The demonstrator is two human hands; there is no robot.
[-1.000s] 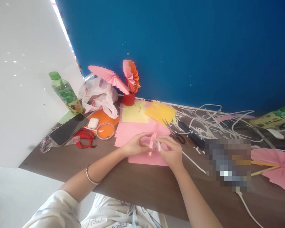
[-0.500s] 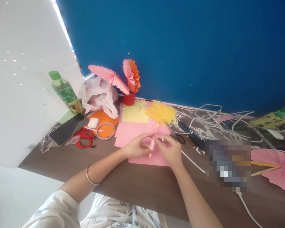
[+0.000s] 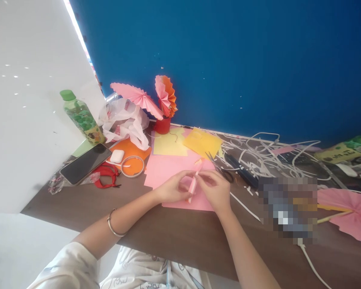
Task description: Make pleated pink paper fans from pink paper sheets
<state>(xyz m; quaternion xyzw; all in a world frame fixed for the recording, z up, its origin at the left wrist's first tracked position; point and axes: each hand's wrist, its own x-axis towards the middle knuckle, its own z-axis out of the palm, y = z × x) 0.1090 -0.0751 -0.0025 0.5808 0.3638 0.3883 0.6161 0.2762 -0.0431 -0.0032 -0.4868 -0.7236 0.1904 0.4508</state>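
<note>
Between my hands is a narrow pleated strip of pink folded paper (image 3: 193,186) with pale edges and a little orange at both ends. My left hand (image 3: 173,187) is closed on it from the left, thumb and fingers round its length. From the right, the fingers of my right hand (image 3: 215,188) pinch its upper part. Both hands are over pink paper sheets (image 3: 162,168) lying on the dark table. Scissors (image 3: 223,170) lie just beyond my right hand. Yellow paper (image 3: 203,141) rests at the back of the sheets.
Pink and orange paper fans stand in a red pot (image 3: 163,126) against the blue wall. At left are a bottle (image 3: 82,118), a phone (image 3: 86,162), an earbud case (image 3: 117,156) and a metal ring (image 3: 132,166). White paper strips (image 3: 258,150) and a pink fan (image 3: 353,212) lie at right.
My right fingers have closed in on the strip, and a small white bit near their tips no longer shows. The strip has turned slightly. The view has shifted a little.
</note>
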